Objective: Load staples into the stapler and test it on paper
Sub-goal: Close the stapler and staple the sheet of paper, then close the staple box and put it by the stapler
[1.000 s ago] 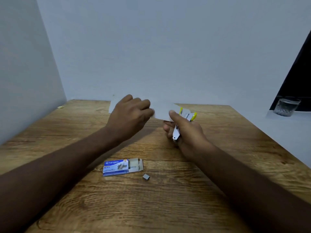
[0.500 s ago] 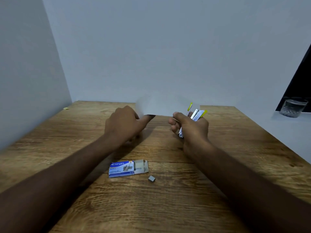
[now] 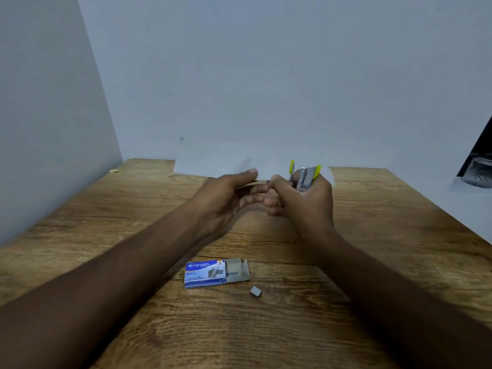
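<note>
Wooden worktop (image 3: 106, 235) in corner of pale walls (image 3: 266, 75). Yellowish scrap (image 3: 114, 170) near far left edge. Glass (image 3: 479, 173) on white ledge (image 3: 476, 206), right.

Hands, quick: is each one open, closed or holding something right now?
Left hand: pinches the lower edge of the paper.
Right hand: grips the stapler.

The right hand (image 3: 303, 202) covers most of the stapler (image 3: 305, 179); only metal and yellow tips show. The top edge of the paper (image 3: 213, 166) fades into the wall. At three o'clock a glass (image 3: 479, 174) is blurred and cut by the frame edge. The fine print on the staple box (image 3: 206, 274) is too small to read.
</note>
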